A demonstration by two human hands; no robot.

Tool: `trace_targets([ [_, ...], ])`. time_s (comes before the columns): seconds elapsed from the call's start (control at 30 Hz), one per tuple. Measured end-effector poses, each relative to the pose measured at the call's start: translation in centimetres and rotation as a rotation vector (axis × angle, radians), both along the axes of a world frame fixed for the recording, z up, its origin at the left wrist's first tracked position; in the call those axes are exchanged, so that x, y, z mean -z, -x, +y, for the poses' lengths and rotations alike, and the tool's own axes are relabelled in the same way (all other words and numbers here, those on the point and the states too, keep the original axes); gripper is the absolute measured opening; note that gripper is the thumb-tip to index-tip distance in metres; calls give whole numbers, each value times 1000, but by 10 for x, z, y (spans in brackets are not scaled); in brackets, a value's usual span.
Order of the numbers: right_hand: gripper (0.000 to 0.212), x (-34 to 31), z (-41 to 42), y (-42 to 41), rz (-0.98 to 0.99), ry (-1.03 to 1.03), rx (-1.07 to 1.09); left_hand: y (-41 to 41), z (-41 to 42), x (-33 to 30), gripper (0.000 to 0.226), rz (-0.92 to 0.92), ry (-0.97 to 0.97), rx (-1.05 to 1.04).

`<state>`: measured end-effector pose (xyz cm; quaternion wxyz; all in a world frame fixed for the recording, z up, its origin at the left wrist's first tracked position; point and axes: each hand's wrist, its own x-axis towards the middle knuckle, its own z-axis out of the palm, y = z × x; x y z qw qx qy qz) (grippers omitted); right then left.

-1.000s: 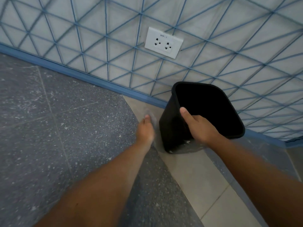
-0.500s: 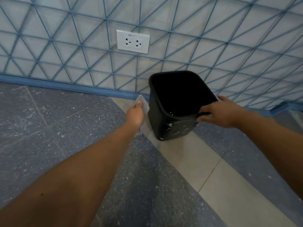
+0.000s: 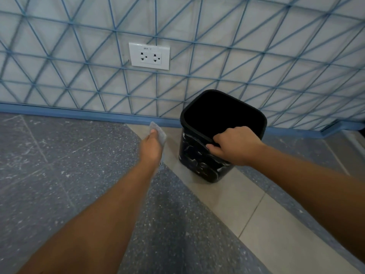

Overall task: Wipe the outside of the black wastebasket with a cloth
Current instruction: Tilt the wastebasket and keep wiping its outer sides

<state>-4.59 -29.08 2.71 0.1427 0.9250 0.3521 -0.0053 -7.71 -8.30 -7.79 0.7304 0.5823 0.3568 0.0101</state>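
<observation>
The black wastebasket (image 3: pixel 199 161) stands on the floor near the wall, its near side streaked with white smears. My right hand (image 3: pixel 235 145) grips its near rim, fingers hooked inside and thumb on the outer wall. A small grey cloth (image 3: pixel 158 131) is held in my left hand (image 3: pixel 151 147), a short gap to the left of the wastebasket and not touching it. The basket's inside looks dark, and nothing can be made out in it.
A white wall with a blue triangle pattern rises just behind the basket, with a white double socket (image 3: pixel 149 56) on it. A blue skirting (image 3: pixel 79 114) runs along the wall's foot. The floor is grey speckled vinyl with a beige tiled strip (image 3: pixel 237 198).
My right hand has shifted along the rim to the near side. The left hand with the cloth has drawn away from the basket's left wall. The view has swung right.
</observation>
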Motion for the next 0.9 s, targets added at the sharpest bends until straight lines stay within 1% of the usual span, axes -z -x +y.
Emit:
trace_targets([
  [0.13, 45, 3, 20, -11, 73, -126, 181, -4, 3, 5, 61, 0, 54, -7],
  [0.23, 50, 6, 34, -18, 133, -263, 263, -6, 10, 13, 63, -13, 106, -30],
  [0.33, 51, 13, 48, -24, 144, -350, 336, -6, 16, 15, 66, -13, 116, -27],
  [0.43, 52, 19, 63, -31, 116, -434, 390, -4, 24, 12, 59, -22, 124, -42],
  [0.53, 52, 21, 73, -38, 175, -533, 425, -5, 28, 10, 58, -37, 166, -53],
  [0.6, 47, 16, 73, -36, 195, -582, 418, -5, 31, 9, 57, -48, 182, -71],
  [0.67, 42, 12, 68, -30, 172, -575, 380, -5, 31, 9, 55, -83, 226, -105],
  [0.77, 44, 18, 59, -10, 184, -468, 322, -3, 23, 9, 55, -144, 294, -114],
  [0.83, 41, 26, 56, 5, 182, -450, 274, -3, 13, 9, 55, -204, 394, -101],
  [0.87, 38, 30, 56, 11, 170, -445, 255, -3, 8, 8, 52, -233, 447, -103],
  [0.9, 36, 32, 56, 14, 160, -438, 244, -4, 3, 11, 47, -244, 458, -111],
])
